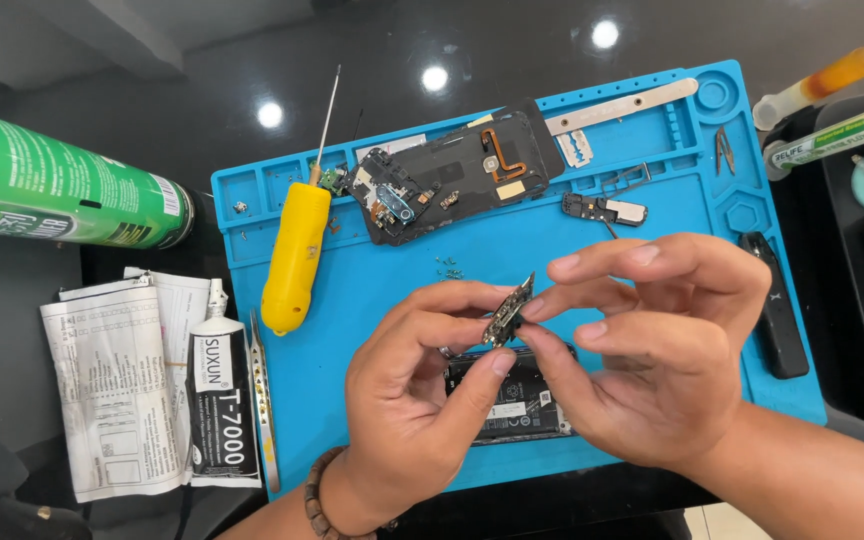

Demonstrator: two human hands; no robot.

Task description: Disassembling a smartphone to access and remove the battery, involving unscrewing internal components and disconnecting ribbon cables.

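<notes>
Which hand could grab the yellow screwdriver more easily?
Probably the left hand. The yellow screwdriver lies on the blue mat on that hand's side, with open mat between them. The right hand sits farther away and would cross over. Both hands are pinching the small circuit board.

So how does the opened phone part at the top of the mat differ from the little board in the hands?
The opened phone part is large and lies flat on the blue mat; the little board is far smaller, narrow, and pinched edge-up between left hand and right hand. Nothing touches the phone part. Both are dark, with exposed electronics.
</notes>
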